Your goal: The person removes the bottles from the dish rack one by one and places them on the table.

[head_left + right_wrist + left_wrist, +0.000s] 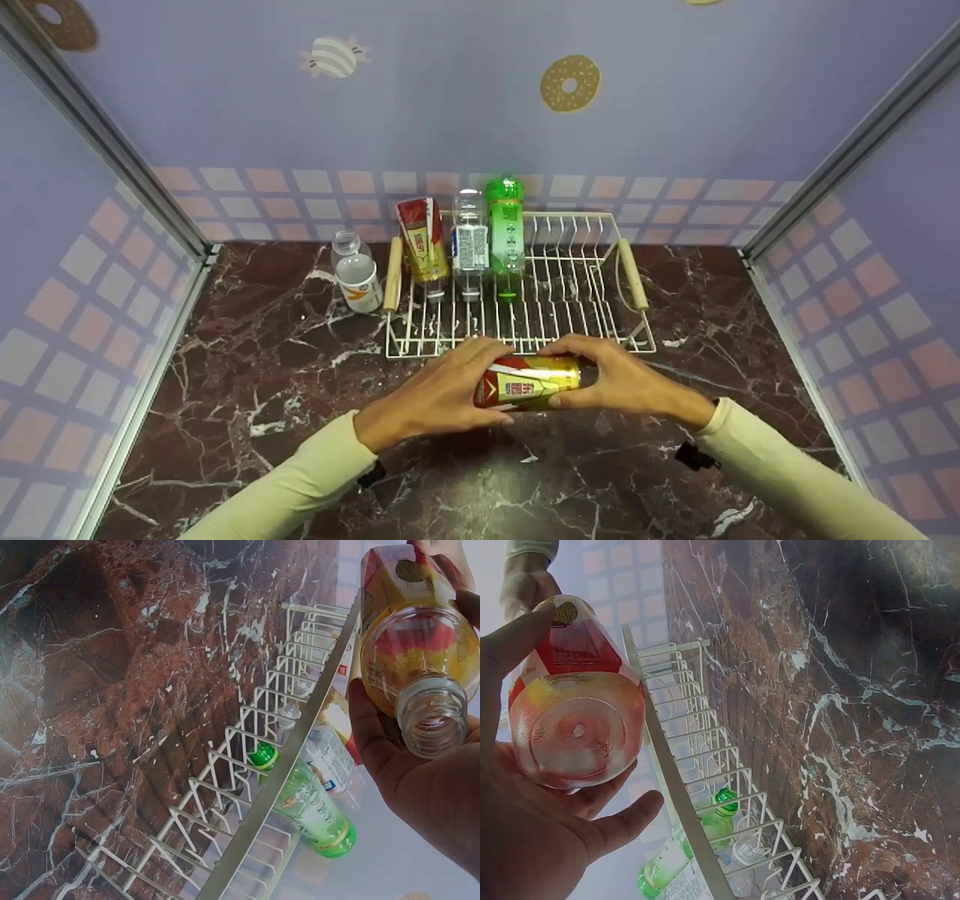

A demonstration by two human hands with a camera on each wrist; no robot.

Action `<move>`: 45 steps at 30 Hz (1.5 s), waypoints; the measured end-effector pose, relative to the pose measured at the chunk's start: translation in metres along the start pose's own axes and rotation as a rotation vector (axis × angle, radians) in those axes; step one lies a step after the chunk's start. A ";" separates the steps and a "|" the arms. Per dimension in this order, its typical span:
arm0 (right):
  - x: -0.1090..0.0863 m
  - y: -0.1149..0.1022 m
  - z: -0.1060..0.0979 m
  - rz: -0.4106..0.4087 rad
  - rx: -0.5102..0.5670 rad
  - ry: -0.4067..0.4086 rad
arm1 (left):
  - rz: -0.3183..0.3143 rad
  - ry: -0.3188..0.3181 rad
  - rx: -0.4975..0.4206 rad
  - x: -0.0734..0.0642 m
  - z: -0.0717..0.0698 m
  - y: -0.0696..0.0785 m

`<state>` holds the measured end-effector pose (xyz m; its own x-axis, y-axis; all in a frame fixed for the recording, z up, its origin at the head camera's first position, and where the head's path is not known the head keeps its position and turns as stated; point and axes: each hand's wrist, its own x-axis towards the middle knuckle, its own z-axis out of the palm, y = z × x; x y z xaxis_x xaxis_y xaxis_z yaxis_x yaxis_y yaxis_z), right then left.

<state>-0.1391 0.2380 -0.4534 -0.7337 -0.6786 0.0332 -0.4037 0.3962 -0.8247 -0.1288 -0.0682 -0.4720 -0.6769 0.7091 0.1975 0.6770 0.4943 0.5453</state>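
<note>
An uncapped plastic bottle [528, 384] with a red and yellow label lies sideways between both hands, in front of the rack. My left hand [452, 388] grips its base end, thumb on the near side. At the neck end, my right hand [621, 379] holds it between thumb and fingers. The left wrist view shows the round bottle base [577, 731]; the right wrist view shows the open bottle mouth [433, 720]. Behind the hands stands a white wire rack [559, 300] with wooden side handles.
Leaning neck-down in the rack's left half are a red and yellow bottle [424, 244], a clear bottle [470, 247] and a green bottle [506, 232]. Left of the rack, a clear white-labelled bottle [358, 277] stands on the dark marbled tabletop [285, 382]. Patterned walls enclose the table.
</note>
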 end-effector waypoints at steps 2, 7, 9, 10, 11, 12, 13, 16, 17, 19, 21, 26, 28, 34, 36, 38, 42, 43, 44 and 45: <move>0.000 0.000 0.000 0.002 -0.001 -0.001 | -0.005 -0.001 0.004 0.001 0.000 0.001; -0.001 -0.001 0.001 0.005 0.000 0.000 | -0.012 -0.006 0.010 0.001 0.001 0.002; -0.001 -0.001 0.002 0.004 0.004 -0.001 | -0.008 -0.006 0.014 0.001 0.002 0.003; -0.001 -0.001 0.002 0.003 0.006 -0.001 | -0.007 -0.007 0.015 0.001 0.002 0.004; -0.001 -0.001 0.003 0.000 0.006 -0.001 | -0.004 -0.007 0.019 0.001 0.002 0.004; 0.000 -0.001 0.003 -0.003 0.002 0.000 | -0.003 -0.009 0.019 0.001 0.002 0.005; 0.000 -0.001 0.004 -0.006 -0.001 0.001 | -0.005 -0.012 0.018 0.002 0.002 0.005; 0.001 0.000 0.004 -0.013 -0.005 0.000 | -0.010 -0.020 0.021 0.002 0.002 0.006; 0.001 0.001 0.005 -0.016 -0.010 0.000 | -0.013 -0.022 0.025 0.002 0.003 0.006; 0.001 0.001 0.005 -0.018 -0.012 -0.003 | -0.021 -0.029 0.027 0.002 0.003 0.007; 0.001 0.000 0.005 -0.014 -0.015 -0.004 | -0.027 -0.036 0.034 0.002 0.004 0.007; 0.002 0.000 0.007 -0.001 -0.024 -0.002 | -0.033 -0.053 0.083 0.004 0.005 0.010; 0.002 0.001 0.008 -0.005 -0.032 -0.003 | -0.035 -0.056 0.114 0.004 0.006 0.011; 0.005 0.003 0.011 -0.022 -0.064 -0.004 | -0.072 -0.058 0.192 0.006 0.008 0.015; 0.006 0.003 0.012 -0.023 -0.071 -0.001 | -0.080 -0.052 0.220 0.006 0.009 0.017; 0.006 0.002 0.012 -0.019 -0.075 -0.001 | -0.086 -0.050 0.244 0.007 0.010 0.019; 0.007 0.001 0.013 -0.013 -0.067 -0.008 | -0.099 -0.054 0.272 0.008 0.012 0.022; 0.007 0.000 0.013 -0.010 -0.063 -0.012 | -0.103 -0.058 0.273 0.008 0.012 0.022; 0.007 0.000 0.013 -0.008 -0.057 -0.015 | -0.104 -0.060 0.273 0.008 0.013 0.022; 0.007 -0.001 0.013 -0.005 -0.053 -0.018 | -0.105 -0.062 0.270 0.008 0.013 0.022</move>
<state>-0.1366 0.2251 -0.4602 -0.7219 -0.6915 0.0273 -0.4364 0.4243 -0.7934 -0.1154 -0.0453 -0.4693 -0.7341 0.6722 0.0965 0.6621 0.6768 0.3218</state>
